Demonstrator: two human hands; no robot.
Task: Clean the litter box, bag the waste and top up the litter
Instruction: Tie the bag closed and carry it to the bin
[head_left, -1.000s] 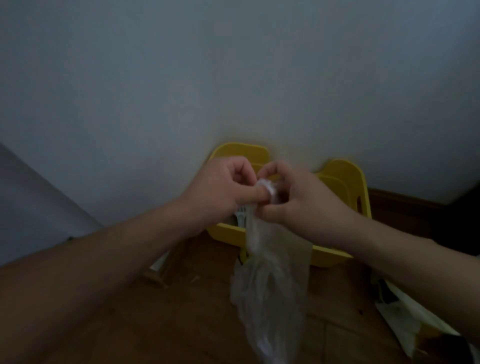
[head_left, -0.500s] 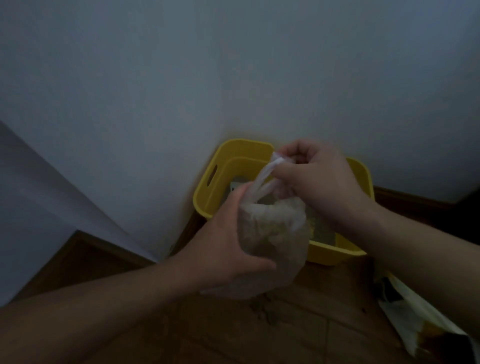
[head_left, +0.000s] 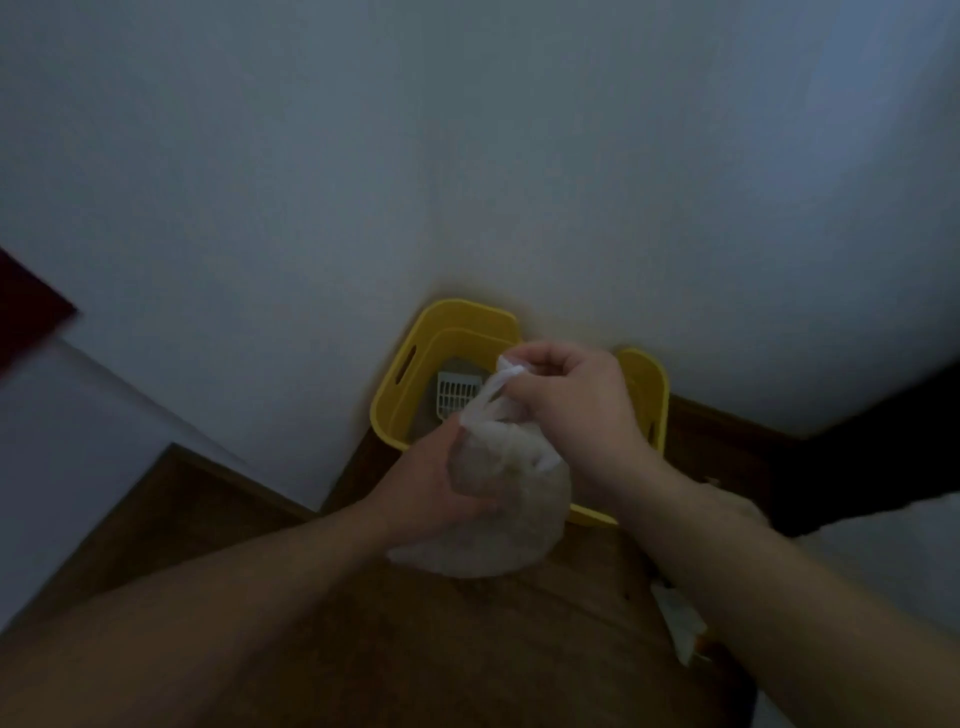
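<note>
Head view: the clear plastic bag, bulging with waste, hangs over the near edge of the yellow litter box, evidently being sealed. The left hand cups and grips the bag's body; the right hand pinches its gathered neck. A slotted scoop lies inside the box.

A dark brown wooden plank floor runs up to a white wall at its far edge. A yellow rectangular plastic litter box sits on it against that wall. A pale crumpled packet lies toward its right edge.
</note>
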